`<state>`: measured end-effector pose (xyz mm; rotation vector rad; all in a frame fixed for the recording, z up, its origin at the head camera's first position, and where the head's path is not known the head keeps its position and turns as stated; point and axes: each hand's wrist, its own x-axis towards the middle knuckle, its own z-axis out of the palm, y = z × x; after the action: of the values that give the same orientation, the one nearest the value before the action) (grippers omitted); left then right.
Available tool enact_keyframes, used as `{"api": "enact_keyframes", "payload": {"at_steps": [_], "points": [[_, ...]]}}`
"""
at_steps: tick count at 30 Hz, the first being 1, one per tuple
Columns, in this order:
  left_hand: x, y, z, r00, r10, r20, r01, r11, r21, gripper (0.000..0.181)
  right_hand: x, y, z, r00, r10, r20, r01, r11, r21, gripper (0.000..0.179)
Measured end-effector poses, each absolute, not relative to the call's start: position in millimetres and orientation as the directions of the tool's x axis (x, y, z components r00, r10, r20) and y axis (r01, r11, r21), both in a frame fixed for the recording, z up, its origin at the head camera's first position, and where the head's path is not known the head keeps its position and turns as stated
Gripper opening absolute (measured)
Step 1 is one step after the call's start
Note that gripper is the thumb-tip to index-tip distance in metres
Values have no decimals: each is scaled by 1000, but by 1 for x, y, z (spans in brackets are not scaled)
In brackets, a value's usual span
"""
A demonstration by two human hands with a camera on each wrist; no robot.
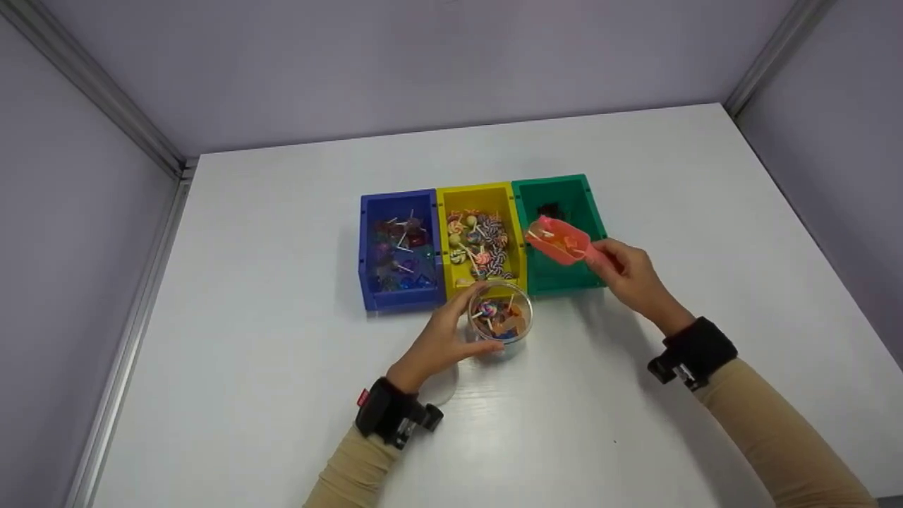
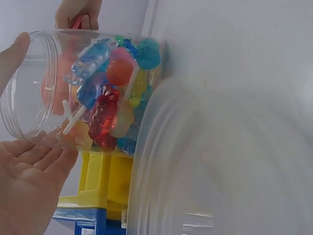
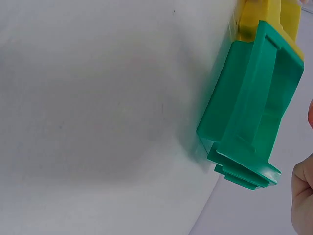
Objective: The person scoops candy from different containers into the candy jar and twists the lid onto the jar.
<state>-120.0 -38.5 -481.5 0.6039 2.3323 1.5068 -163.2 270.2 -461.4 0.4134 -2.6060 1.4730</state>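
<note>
My left hand (image 1: 446,333) grips a clear round jar (image 1: 499,346) in front of the yellow bin, thumb on the near side and fingers on the far side. In the left wrist view, the jar's candies (image 2: 105,112) are see-through, red, blue and orange, with white lollipop sticks among them. My right hand (image 1: 635,279) holds a pink scoop (image 1: 575,252) by its handle over the green bin (image 1: 564,279). A few orange pieces and white sticks lie in the scoop. Only part of my right hand (image 3: 304,196) shows at the right wrist view's edge.
A blue bin (image 1: 402,300) with see-through candies and a yellow bin (image 1: 518,233) with striped lollipops stand joined to the green one, which has some dark pieces (image 1: 550,210) at its back. A clear lid (image 1: 439,386) lies on the white table (image 1: 268,282) by my left wrist.
</note>
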Motion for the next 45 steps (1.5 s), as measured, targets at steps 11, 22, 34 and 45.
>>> {"api": "enact_keyframes", "payload": {"at_steps": [11,22,34,45], "points": [[-119,-39,-483,-867,496,-47,158,362,919,96,-140,271,-445,-884,-396,248,-414,418,-809,16],[-119,-35,-486,-859,506,-74,137,367,920,97,-126,272,-429,-793,-565,229,-514,418,-749,18],[-119,-37,-486,-864,497,-77,127,364,923,96,-126,263,-407,-727,-673,137,-593,513,-621,11],[-119,-38,-486,-867,494,-65,134,357,925,96,-126,249,-374,-757,-649,-78,-536,684,-494,17]]}}
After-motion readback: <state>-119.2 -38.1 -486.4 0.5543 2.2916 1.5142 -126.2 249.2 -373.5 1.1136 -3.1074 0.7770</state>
